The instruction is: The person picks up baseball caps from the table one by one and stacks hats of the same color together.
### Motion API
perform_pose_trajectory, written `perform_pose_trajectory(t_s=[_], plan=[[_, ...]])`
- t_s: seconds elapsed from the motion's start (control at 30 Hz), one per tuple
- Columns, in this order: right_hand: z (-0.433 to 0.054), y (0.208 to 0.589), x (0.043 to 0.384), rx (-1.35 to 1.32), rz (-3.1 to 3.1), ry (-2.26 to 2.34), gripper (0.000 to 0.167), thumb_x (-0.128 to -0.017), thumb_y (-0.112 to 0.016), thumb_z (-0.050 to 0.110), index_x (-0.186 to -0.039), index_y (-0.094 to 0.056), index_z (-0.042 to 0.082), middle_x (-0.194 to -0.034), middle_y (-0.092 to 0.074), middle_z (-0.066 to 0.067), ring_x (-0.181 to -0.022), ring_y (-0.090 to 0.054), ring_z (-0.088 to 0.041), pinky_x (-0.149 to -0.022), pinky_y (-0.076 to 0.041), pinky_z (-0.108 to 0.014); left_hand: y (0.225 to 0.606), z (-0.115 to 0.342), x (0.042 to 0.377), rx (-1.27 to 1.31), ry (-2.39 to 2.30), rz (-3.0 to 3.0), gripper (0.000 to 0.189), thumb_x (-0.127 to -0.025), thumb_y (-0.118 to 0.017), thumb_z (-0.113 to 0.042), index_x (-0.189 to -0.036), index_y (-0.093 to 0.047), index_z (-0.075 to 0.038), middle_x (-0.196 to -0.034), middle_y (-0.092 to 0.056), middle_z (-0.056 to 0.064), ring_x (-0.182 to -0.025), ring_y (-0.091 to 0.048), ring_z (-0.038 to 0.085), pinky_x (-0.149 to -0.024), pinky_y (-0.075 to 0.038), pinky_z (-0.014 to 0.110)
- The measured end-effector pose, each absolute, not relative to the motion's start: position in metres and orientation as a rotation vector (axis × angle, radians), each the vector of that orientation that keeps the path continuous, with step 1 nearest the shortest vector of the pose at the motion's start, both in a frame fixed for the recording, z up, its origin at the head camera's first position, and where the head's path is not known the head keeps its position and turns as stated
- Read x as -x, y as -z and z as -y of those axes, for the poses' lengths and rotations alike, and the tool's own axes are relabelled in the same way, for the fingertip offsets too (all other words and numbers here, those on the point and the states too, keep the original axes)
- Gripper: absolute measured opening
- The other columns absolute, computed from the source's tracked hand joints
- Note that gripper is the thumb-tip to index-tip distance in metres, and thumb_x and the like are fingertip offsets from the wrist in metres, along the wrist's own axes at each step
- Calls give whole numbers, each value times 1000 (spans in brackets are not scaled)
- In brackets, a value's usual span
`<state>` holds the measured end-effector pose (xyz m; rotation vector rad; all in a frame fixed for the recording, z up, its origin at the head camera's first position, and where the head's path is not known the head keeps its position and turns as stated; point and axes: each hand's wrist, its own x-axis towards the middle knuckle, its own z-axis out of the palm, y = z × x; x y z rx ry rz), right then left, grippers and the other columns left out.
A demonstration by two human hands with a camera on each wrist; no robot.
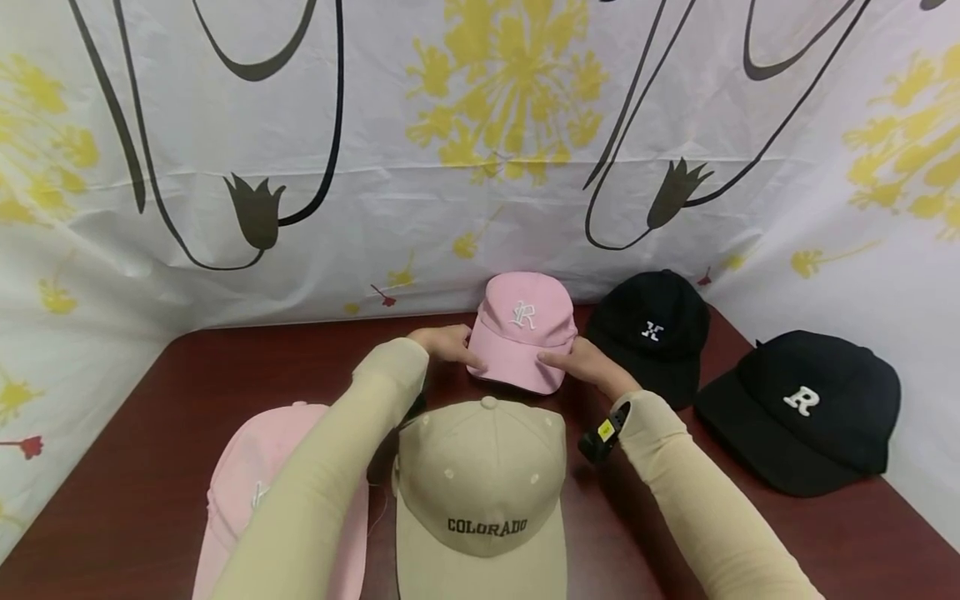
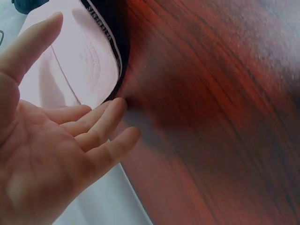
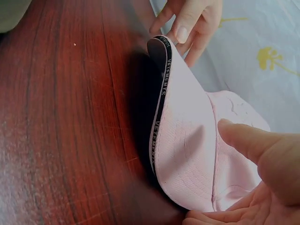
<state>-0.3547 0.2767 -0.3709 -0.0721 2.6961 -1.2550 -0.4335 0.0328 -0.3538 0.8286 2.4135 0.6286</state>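
Observation:
A small pink cap with a white letter R on its crown stands at the back of the table, its brim towards me. My left hand is at the left side of its brim. In the left wrist view, the left hand has its fingers spread, thumb apart and fingertips by the brim's edge. At the other side of the brim is my right hand. The right wrist view shows the right hand with its thumb straight above the cap and fingers low beside it. Black lettered trim lines the brim.
A beige COLORADO cap sits in front, between my forearms. Left of it, a larger pink cap lies partly under my left sleeve. Two black caps, one with a small white mark and one marked R, stand right. A patterned sheet hangs behind.

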Motion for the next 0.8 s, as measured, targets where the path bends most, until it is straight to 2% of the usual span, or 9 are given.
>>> perform_pose_trajectory(t_s=[0.13, 0.27, 0.33, 0.4, 0.5, 0.57, 0.63, 0.73, 0.8], plan=[[-276, 371, 356, 51, -2689, 1275, 56, -89, -58, 30, -128, -44, -7, -125, -48, -23, -112, -45, -31, -99, -32, -44, 356, -34, 434, -812, -736, -2392, 52, -82, -67, -24, -117, -47, 8, -99, -51, 11, -88, -48, 20, -83, -42, 31], [-274, 371, 354, 24, -2683, 1309, 53, -88, -60, 27, -125, -46, -7, -122, -50, -22, -109, -46, -30, -98, -33, -43, 359, -36, 435, -793, -828, -2392, 50, -80, -69, -20, -115, -48, 9, -94, -51, 10, -79, -47, 18, -76, -44, 30], [-272, 372, 354, 8, -2694, 1320, 51, -87, -62, 26, -122, -48, -7, -118, -52, -21, -106, -47, -30, -97, -34, -43, 360, -37, 436, -775, -875, -2388, 51, -80, -69, -19, -117, -48, 9, -99, -53, 13, -84, -50, 20, -81, -43, 31], [-270, 372, 353, -10, -2701, 1335, 51, -85, -64, 24, -122, -48, -8, -118, -52, -22, -104, -48, -30, -95, -35, -42, 380, -36, 456, -809, -942, -2386, 58, -74, -74, -31, -114, -51, 5, -100, -55, 10, -86, -51, 18, -81, -43, 29], [-268, 374, 355, -77, -2723, 1374, 51, -83, -66, 23, -120, -50, -9, -116, -53, -23, -99, -50, -29, -91, -40, -41, 385, -37, 460, -822, -974, -2392, 55, -74, -75, -29, -111, -53, 5, -100, -57, 11, -90, -52, 19, -85, -42, 29], [-267, 376, 356, -138, -2735, 1398, 54, -82, -68, 23, -120, -49, -10, -117, -53, -24, -98, -51, -29, -89, -42, -41, 399, -38, 472, -921, -1041, -2373, 52, -70, -78, -33, -104, -56, 1, -92, -57, 7, -84, -51, 16, -79, -43, 27], [-266, 377, 357, -191, -2744, 1417, 57, -81, -69, 23, -121, -47, -12, -116, -53, -26, -96, -51, -30, -88, -43, -41, 404, -39, 476, -1007, -1109, -2334, 44, -71, -78, -24, -103, -57, -1, -91, -57, 7, -82, -51, 16, -78, -43, 25], [-264, 375, 357, -233, -2750, 1453, 65, -80, -69, 21, -126, -40, -14, -120, -49, -29, -101, -49, -32, -91, -41, -43, 414, -39, 484, -1110, -1188, -2264, 57, -66, -81, -24, -110, -53, -2, -100, -56, 7, -91, -50, 15, -85, -40, 24], [-262, 374, 357, -213, -2752, 1490, 66, -80, -70, 19, -128, -38, -14, -122, -48, -29, -103, -48, -33, -93, -39, -43, 401, -37, 472, -1095, -1210, -2236, 67, -68, -79, -17, -121, -44, 4, -114, -51, 14, -104, -46, 20, -95, -35, 28]])
